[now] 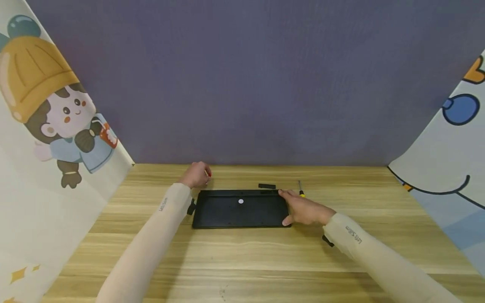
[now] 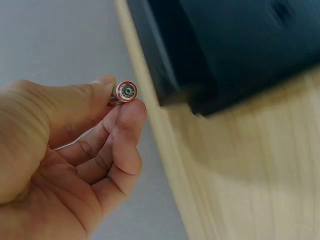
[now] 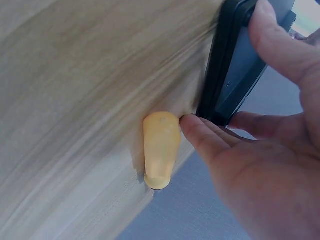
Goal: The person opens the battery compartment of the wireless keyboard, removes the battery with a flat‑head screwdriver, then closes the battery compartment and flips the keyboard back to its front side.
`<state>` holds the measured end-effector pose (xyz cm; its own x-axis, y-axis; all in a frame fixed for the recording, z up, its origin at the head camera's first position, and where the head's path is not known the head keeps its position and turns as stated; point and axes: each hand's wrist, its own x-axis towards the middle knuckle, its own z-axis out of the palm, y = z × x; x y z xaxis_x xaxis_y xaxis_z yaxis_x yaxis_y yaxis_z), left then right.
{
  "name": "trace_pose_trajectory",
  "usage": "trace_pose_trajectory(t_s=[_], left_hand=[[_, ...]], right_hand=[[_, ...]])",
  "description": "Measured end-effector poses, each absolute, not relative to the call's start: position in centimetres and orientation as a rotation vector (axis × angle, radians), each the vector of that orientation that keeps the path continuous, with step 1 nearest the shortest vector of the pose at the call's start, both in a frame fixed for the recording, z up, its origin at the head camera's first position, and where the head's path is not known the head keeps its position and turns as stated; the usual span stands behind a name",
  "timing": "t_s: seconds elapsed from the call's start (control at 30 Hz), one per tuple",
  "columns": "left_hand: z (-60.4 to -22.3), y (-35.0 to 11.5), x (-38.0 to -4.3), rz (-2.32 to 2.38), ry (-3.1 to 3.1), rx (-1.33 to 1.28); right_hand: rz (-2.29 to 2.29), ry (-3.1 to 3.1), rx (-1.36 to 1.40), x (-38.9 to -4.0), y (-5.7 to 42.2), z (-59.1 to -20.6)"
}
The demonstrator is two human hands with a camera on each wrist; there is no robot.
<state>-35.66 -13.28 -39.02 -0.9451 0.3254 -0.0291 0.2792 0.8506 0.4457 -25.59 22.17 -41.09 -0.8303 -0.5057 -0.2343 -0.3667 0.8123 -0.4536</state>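
Left hand (image 1: 198, 174) pinches 1 battery (image 2: 126, 91) between thumb and fingertips, near the far-left corner of a black keyboard (image 1: 223, 214), apparently underside up on the tabletop (image 1: 242, 269). Right hand (image 1: 303, 209), thumb and fingers apart, grips the keyboard's right end. Behind the keyboard lies a slim strip (image 1: 267, 186), probably its cover; a screwdriver (image 3: 161, 147) rests beside the right fingers. This looks like a battery change, in or out unclear; fitting would call for matching the poles.

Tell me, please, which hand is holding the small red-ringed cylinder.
The left hand pinches the red-ringed cylinder between thumb and fingers; the right hand instead grips the flat black device.
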Motion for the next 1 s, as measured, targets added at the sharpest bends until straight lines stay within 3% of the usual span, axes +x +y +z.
trace_pose_trajectory(t_s=[1.0], left_hand=[[-41.0,-14.6,-36.5,0.695,2.837,0.358]], right_hand=[[-0.555,2.659,-0.707,-25.2,22.2,-41.2]])
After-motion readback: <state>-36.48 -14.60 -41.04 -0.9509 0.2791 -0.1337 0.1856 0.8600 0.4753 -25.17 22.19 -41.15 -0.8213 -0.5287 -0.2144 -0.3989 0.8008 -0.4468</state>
